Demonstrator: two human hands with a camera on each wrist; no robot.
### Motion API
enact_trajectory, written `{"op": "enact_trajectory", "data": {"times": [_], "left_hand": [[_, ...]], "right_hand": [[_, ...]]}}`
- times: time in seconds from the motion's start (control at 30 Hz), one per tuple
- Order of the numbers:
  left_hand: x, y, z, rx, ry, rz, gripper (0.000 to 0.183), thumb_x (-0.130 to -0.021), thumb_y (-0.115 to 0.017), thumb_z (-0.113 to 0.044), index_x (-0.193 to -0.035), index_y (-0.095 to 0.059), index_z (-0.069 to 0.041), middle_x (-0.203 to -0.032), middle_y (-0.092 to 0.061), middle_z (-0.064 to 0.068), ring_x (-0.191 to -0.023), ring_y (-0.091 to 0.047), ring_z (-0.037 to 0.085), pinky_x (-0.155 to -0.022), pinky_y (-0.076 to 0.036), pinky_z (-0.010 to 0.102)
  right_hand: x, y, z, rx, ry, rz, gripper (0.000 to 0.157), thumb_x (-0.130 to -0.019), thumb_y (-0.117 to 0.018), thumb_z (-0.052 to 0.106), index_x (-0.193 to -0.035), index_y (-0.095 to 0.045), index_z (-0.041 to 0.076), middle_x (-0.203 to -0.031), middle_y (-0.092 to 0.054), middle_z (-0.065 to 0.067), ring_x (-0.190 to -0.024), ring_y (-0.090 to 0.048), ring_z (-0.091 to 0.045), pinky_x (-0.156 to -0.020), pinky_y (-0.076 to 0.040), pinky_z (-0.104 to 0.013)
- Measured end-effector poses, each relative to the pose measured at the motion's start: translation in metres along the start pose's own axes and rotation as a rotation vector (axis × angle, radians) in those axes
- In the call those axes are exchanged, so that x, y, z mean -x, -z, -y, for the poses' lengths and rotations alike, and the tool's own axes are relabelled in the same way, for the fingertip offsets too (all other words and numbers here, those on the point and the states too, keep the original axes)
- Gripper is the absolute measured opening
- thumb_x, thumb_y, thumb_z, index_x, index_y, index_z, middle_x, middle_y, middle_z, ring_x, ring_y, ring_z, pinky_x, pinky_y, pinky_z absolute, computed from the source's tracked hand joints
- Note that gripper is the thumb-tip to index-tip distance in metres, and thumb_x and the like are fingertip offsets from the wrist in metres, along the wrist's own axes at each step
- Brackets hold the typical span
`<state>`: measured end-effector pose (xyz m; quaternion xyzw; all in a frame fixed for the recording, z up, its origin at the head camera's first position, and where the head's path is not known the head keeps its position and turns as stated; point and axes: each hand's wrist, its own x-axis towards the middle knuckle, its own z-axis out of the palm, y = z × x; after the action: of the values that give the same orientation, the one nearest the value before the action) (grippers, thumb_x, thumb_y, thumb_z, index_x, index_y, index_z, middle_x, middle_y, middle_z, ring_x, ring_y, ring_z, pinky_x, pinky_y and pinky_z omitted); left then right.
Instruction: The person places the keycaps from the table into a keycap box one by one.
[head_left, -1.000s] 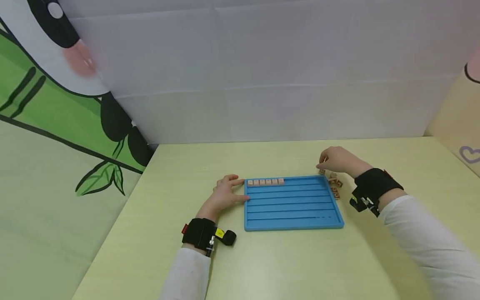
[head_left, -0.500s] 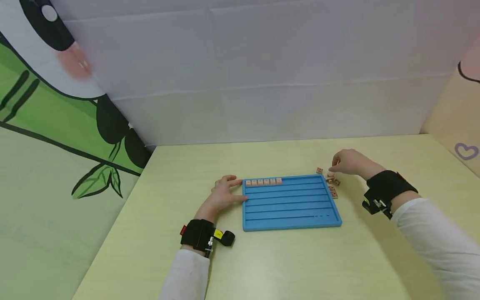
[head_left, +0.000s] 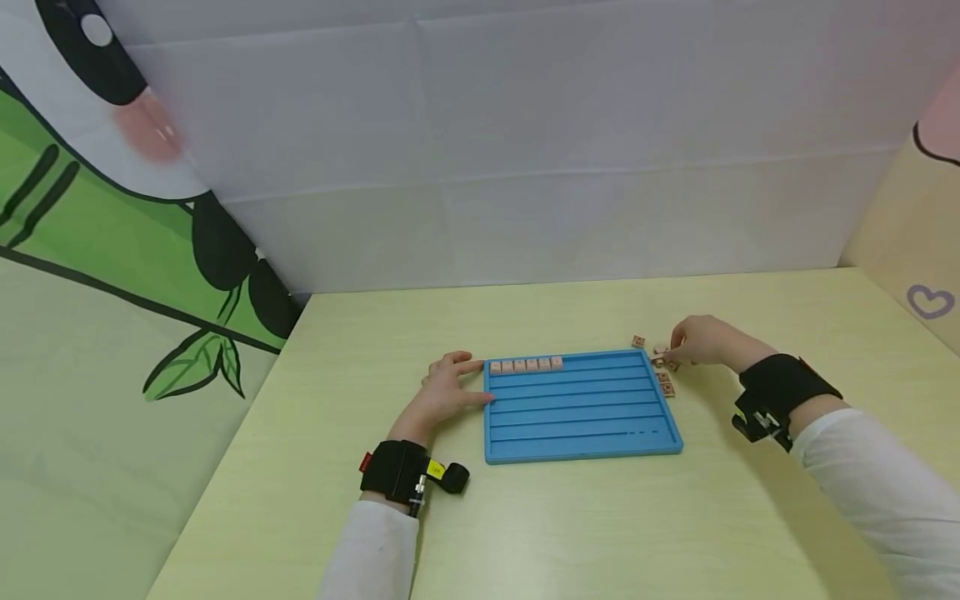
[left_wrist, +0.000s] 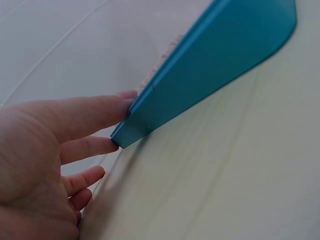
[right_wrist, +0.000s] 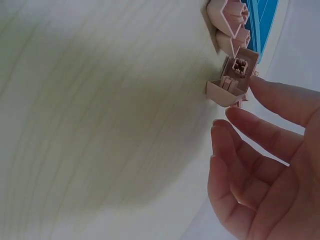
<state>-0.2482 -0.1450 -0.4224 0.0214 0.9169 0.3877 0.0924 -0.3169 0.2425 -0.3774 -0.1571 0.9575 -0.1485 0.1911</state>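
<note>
The blue ridged tray point(head_left: 585, 417) lies on the table, with a row of several light keycaps point(head_left: 525, 365) in its top left slot. My left hand point(head_left: 444, 392) rests against the tray's left edge, fingers spread and thumb on the side; the left wrist view shows the thumb point(left_wrist: 110, 110) and a finger at the tray's corner. Beyond the tray's right edge sits a small pile of loose keycaps point(head_left: 665, 384), hollow undersides facing up. Over that pile is my right hand point(head_left: 708, 340). Its thumb and index fingertips point(right_wrist: 235, 115) are right at a keycap point(right_wrist: 242, 65), a gap showing between them.
One keycap point(head_left: 638, 342) lies apart, behind the tray's far right corner. A pale wooden table point(head_left: 585, 525) carries everything. Behind it stands a grey cloth backdrop point(head_left: 487, 225), with a printed panel point(head_left: 112, 292) on the left.
My right hand has moved right, away from the lone keycap at the tray's corner, then down toward the loose pile. The left hand stays against the tray.
</note>
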Motion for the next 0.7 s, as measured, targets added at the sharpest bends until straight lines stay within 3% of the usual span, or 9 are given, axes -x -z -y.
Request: {"op": "enact_trajectory", "data": {"times": [0.27,0.7], "left_hand": [[0.000,0.001,0.000,-0.005,0.004,0.000,0.069,-0.077,-0.075,-0.032,-0.138,-0.050,-0.010,-0.150,-0.030,0.009,-0.137,-0.020,0.035,-0.103,-0.025,0.056],[0.000,0.001,0.000,-0.008,-0.003,0.003,0.070,-0.076,-0.075,-0.031,-0.138,-0.050,-0.009,-0.150,-0.030,0.010,-0.137,-0.020,0.036,-0.103,-0.026,0.056]], "right_hand": [[0.003,-0.006,0.004,-0.020,-0.018,0.025,0.024,-0.086,-0.063,0.022,-0.087,-0.064,-0.002,-0.076,-0.058,-0.007,-0.070,-0.051,-0.019,-0.062,-0.042,-0.029],[0.004,-0.011,0.004,-0.029,0.023,-0.020,0.017,-0.082,-0.066,0.016,-0.079,-0.061,0.001,-0.075,-0.055,-0.007,-0.069,-0.049,-0.019,-0.062,-0.039,-0.029]]}}
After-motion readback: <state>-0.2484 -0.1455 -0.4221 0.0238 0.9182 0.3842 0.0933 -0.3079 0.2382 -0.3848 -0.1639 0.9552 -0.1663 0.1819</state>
